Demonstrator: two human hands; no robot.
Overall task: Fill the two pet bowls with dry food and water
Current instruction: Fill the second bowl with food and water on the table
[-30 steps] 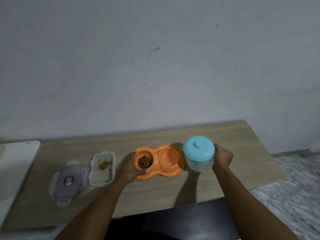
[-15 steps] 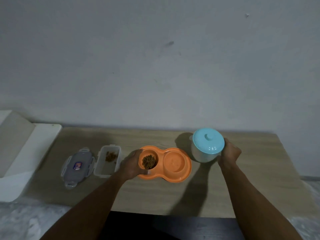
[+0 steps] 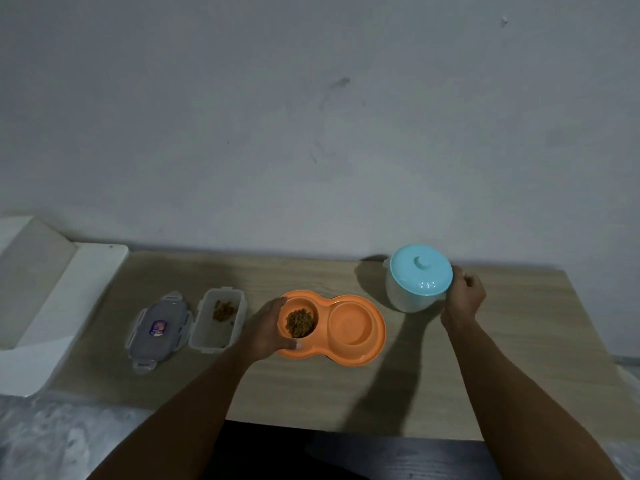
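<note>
Since the left well of our orange double bowl (image 3: 378, 336) already has kibble (image 3: 300, 322), it's the empty right well (image 3: 349, 323) that matters. It sits on the table (image 3: 311, 393), down-left of the lidded jug (image 3: 420, 275). Our right hand (image 3: 462, 299) is curled round the jug's side, and our left hand (image 3: 265, 329) grips the bowl's left end.
</note>
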